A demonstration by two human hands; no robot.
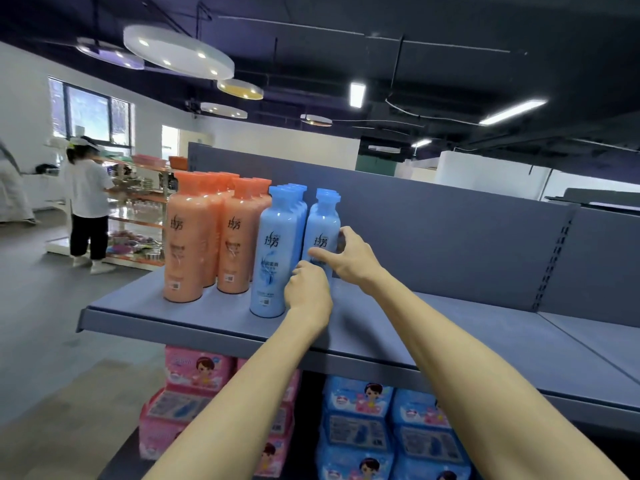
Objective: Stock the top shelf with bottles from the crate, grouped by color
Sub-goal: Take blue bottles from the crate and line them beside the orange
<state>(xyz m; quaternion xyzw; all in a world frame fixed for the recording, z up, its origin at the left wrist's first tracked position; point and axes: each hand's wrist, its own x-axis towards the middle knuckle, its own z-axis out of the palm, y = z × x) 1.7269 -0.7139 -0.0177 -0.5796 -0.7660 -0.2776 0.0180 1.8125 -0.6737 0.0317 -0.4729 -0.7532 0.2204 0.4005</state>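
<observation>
Several orange bottles (188, 244) stand in two rows at the left of the grey top shelf (214, 313). To their right stand two rows of blue bottles, one led by a front bottle (273, 251). My right hand (349, 258) grips the front blue bottle of the right row (322, 233) from its right side, thumb across the label. My left hand (306, 292) holds the same bottle low down from the left, fingers curled at its base. The bottle stands upright on the shelf. The crate is out of view.
The shelf runs bare to the right, with a grey back panel (450, 230) behind. Pink packs (197, 372) and blue packs (360, 417) fill the shelf below. A person in a white shirt (86, 202) stands at another display far left.
</observation>
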